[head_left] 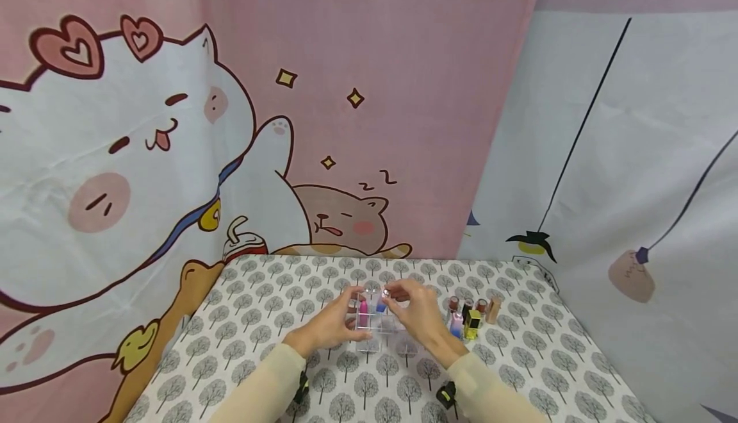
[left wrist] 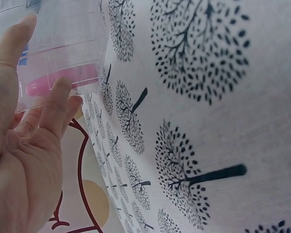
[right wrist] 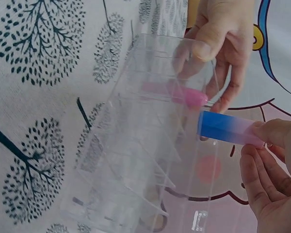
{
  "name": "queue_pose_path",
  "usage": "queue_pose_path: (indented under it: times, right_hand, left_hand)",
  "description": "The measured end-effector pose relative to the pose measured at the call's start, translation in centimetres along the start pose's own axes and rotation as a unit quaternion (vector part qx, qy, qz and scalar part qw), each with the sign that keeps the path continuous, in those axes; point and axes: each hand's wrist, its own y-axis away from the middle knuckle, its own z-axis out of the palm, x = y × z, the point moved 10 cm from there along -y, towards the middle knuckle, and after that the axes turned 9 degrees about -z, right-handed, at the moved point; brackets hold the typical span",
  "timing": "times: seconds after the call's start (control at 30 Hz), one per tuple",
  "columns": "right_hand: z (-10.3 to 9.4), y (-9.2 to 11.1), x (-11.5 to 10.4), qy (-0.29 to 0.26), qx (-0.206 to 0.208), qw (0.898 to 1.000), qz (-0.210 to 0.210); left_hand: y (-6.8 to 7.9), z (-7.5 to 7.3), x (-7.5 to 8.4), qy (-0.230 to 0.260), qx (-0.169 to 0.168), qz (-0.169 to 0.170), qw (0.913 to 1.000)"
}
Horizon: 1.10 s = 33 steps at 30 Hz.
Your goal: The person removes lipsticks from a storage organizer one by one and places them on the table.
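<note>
A clear plastic organizer (head_left: pixel 368 345) with divided compartments stands in the middle of the table. My left hand (head_left: pixel 330 324) grips its left end, with the thumb at the front and fingers around the back. Inside the compartment at that end is a bright pink tube (right wrist: pixel 177 93), standing upright. My right hand (head_left: pixel 422 311) pinches a blue-to-pink tube, like a lipstick (right wrist: pixel 228 129), by its pink end between thumb and fingers. Its blue end points down, at the organizer's top opening beside the pink tube's compartment.
To the right of the organizer stands a group of small cosmetics: a yellow bottle (head_left: pixel 473 325), another blue-and-pink tube (head_left: pixel 456 325), a tan item (head_left: pixel 492 310) and several dark-capped ones. The tree-print tablecloth (head_left: pixel 323 404) reaches back to the cartoon curtain (head_left: pixel 403 122).
</note>
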Motion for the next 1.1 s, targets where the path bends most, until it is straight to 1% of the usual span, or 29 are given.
queue_pose_path:
  times: [0.07, 0.13, 0.37, 0.67, 0.93, 1.1]
  right_hand:
    - [-0.5, 0.0, -0.2, 0.008, 0.01, 1.0, -0.01]
    - [-0.9, 0.0, -0.2, 0.007, 0.012, 1.0, -0.012]
    - [-2.3, 0.0, 0.2, -0.012, 0.008, 1.0, 0.007]
    - [-4.7, 0.5, 0.5, -0.012, 0.013, 1.0, 0.016]
    - [-6.2, 1.2, 1.8, -0.035, 0.021, 0.998, 0.051]
    - [-7.4, 1.5, 2.6, -0.04, 0.033, 0.997, 0.063]
  left_hand:
    - [0.1, 0.1, 0.1, -0.002, -0.001, -0.001, 1.0]
    - [0.1, 0.1, 0.1, -0.004, 0.0, -0.003, 1.0]
    - [0.3, 0.1, 0.0, -0.007, 0.001, -0.013, 0.9999]
    - [0.4, 0.1, 0.2, -0.001, 0.001, -0.015, 0.9999]
    - [0.4, 0.2, 0.2, 0.01, -0.002, -0.014, 0.9999]
    - [0.4, 0.2, 0.3, 0.011, -0.002, -0.01, 0.9999]
